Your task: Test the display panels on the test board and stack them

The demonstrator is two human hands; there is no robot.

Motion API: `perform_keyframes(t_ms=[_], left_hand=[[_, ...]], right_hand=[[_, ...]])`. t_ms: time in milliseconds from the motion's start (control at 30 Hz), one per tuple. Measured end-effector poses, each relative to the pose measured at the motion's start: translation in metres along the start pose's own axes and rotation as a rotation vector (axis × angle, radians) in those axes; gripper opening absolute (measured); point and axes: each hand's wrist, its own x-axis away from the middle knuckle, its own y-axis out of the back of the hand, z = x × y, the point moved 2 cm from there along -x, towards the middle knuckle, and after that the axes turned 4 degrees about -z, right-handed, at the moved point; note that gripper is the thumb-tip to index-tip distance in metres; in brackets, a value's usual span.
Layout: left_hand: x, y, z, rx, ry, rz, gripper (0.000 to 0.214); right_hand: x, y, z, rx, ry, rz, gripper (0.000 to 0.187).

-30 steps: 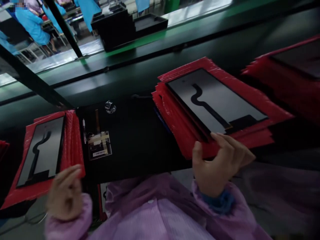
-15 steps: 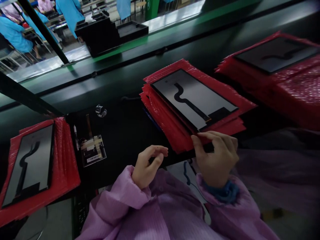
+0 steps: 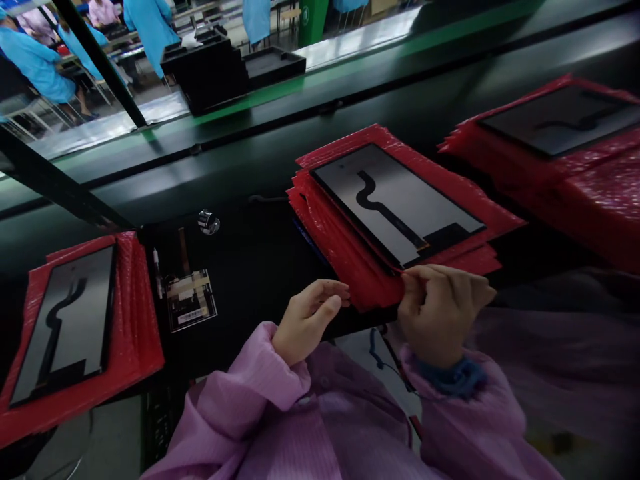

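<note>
An LCD screen panel (image 3: 400, 200) with a curved black flex cable lies on a stack of red bubble-wrap bags (image 3: 345, 267) in front of me. My right hand (image 3: 443, 313), with a blue band at the wrist, pinches the edge of a red bag at the panel's near corner; the fingertips partly hide the grip. My left hand (image 3: 313, 320) hovers just left of it, near the stack's front edge. Its fingers are loosely curled, thumb a little apart, with nothing visible in them.
Another panel (image 3: 73, 320) rests on red bags at the left, and a third (image 3: 560, 120) on a stack at the right. Between lie a small circuit board (image 3: 190, 300), a white pen-like tool (image 3: 158, 272) and a shiny round object (image 3: 208, 222). Black trays (image 3: 275, 65) stand beyond the rail.
My right fingers have closed at the panel's near corner, where a red bag edge now shows at the fingertips. My left hand has moved slightly right and up, its thumb nearer the fingers.
</note>
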Motion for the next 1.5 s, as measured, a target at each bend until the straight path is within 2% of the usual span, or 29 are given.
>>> perform_keyframes(t_ms=[133, 200, 267, 367, 500, 600, 700, 800, 900, 1000, 1100, 1267, 1500], left_hand=[[-0.012, -0.008, -0.003, 0.202, 0.071, -0.087, 0.050], [-0.016, -0.012, -0.004, 0.311, 0.156, -0.111, 0.061], [-0.013, -0.011, -0.005, 0.374, 0.224, -0.116, 0.064], [0.012, 0.004, -0.005, 0.402, 0.264, -0.186, 0.058], [0.067, 0.050, 0.000, 0.393, 0.283, -0.437, 0.055], [0.098, 0.084, 0.003, 0.361, 0.335, -0.621, 0.060], [0.109, 0.103, 0.005, 0.344, 0.382, -0.706, 0.065], [0.110, 0.106, 0.009, 0.363, 0.406, -0.719, 0.068], [0.107, 0.104, 0.015, 0.391, 0.426, -0.694, 0.070], [0.103, 0.103, 0.021, 0.408, 0.419, -0.722, 0.066], [0.099, 0.106, 0.028, 0.450, 0.389, -0.761, 0.057], [0.093, 0.110, 0.033, 0.482, 0.253, -0.705, 0.049], [0.095, 0.111, 0.037, 0.476, 0.221, -0.770, 0.057]], right_hand=[[-0.002, 0.013, 0.029, -0.089, 0.156, -0.027, 0.009], [0.001, 0.026, 0.055, -0.177, 0.203, 0.038, 0.009], [0.007, 0.040, 0.083, -0.295, 0.269, 0.175, 0.018], [0.015, 0.060, 0.114, -0.531, 0.356, 0.321, 0.027], [0.013, 0.070, 0.121, -0.757, 0.357, 0.400, 0.021], [0.013, 0.056, 0.115, -0.807, 0.194, 0.483, 0.022], [0.026, 0.029, 0.111, -0.766, -0.139, 0.638, 0.024], [0.046, 0.002, 0.109, -0.803, -0.548, 0.863, 0.039], [0.058, -0.014, 0.104, -0.966, -0.917, 1.061, 0.059], [0.057, -0.020, 0.099, -1.136, -1.126, 1.169, 0.068], [0.049, -0.024, 0.095, -1.156, -1.189, 1.156, 0.069], [0.037, -0.039, 0.094, -1.162, -1.121, 1.107, 0.064], [0.033, -0.052, 0.096, -1.127, -1.134, 1.116, 0.060]])
